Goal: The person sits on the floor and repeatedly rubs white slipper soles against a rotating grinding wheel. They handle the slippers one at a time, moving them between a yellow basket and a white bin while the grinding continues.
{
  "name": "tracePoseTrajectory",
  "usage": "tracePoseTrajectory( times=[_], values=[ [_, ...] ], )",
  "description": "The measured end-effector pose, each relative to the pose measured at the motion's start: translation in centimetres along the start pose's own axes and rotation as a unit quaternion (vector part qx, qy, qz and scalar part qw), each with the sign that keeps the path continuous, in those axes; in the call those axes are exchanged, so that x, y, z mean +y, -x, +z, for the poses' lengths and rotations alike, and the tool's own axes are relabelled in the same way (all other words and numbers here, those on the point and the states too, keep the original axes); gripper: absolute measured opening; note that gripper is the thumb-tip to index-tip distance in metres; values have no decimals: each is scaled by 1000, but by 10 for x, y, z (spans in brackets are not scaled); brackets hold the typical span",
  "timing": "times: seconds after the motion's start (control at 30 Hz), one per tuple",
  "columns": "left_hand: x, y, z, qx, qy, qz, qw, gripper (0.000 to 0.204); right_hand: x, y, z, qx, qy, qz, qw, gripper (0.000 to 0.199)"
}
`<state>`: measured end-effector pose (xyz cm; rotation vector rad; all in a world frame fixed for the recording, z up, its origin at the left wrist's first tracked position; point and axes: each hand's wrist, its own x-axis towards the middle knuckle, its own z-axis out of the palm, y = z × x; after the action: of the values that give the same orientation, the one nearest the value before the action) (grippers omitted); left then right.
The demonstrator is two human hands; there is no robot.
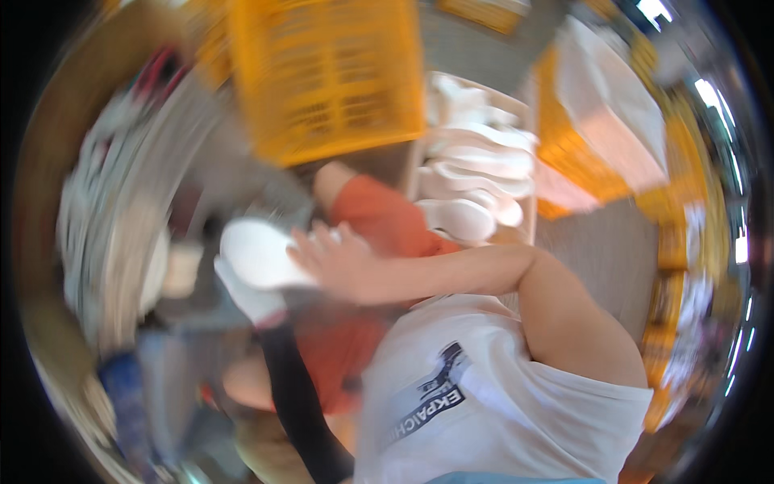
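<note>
A white, smooth piece [256, 254] with a broad rounded end, shaped like a spoon or a sole, is between my hands; its exact kind does not show. My left hand [251, 300], in a white glove below a black sleeve, supports it from beneath and from the left side. My bare right hand [339, 262], blurred by motion, has its fingers over the piece's right end. Beyond my right forearm, several similar white pieces [476, 173] lie stacked in a pale box [528, 121].
A yellow plastic crate [330, 77] stands ahead of my knees. Right of the pale box is another yellow crate [568, 145] with a white lining. More yellow crates [681, 234] line the far right. Blurred pale stacked material [129, 218] is at the left.
</note>
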<state>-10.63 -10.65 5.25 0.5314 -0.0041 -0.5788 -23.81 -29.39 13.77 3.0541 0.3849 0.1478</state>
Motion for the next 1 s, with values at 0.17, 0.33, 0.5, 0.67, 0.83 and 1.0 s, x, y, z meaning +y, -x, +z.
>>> tracePoseTrajectory(
  times=[0.17,0.33,0.5,0.67,0.83,1.0],
  values=[
    [-84,9,89,-46,-151,-127,979,57,161,144,-10,112,-122,262,951,65],
    [-129,-18,117,45,-199,-189,961,53,397,285,30,-77,-10,378,923,96],
    [-143,-34,109,11,-269,-171,948,60,496,310,69,-153,-251,351,889,84],
    [-132,-38,80,108,-235,-192,947,55,504,309,120,-187,-254,382,869,75],
    [-125,-35,69,128,-264,-194,936,53,462,319,141,-50,-89,398,912,50],
    [-126,-32,93,127,-273,-167,939,55,403,327,135,-106,-47,492,863,57]
  ],
)
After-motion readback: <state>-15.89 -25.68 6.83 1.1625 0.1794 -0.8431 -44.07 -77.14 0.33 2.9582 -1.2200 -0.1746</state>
